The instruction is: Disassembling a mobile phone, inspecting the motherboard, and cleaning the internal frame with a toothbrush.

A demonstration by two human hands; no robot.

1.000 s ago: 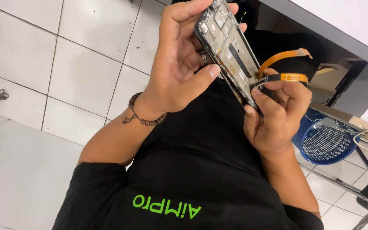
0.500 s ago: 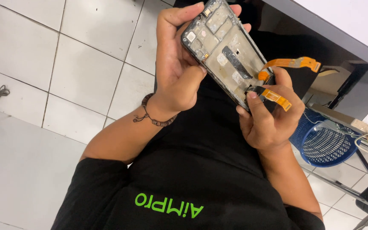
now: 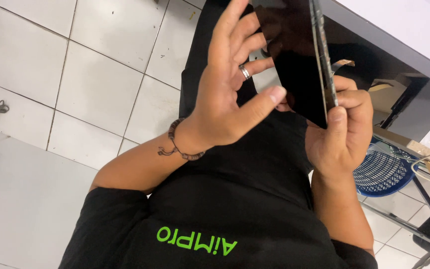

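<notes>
A white tiled floor (image 3: 90, 84) is seen under everything, with a blue mesh basket (image 3: 384, 172) off to the side. A dark phone screen panel (image 3: 297, 74) is held up edge-on between both hands, pretty close to the camera. The right hand (image 3: 342, 134) is clamped on its lower edge, while the left hand (image 3: 230, 94) is spread loosely, fingertips just touching its glass.

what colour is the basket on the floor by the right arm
Blue, a mesh basket, shown in the head view.
</notes>
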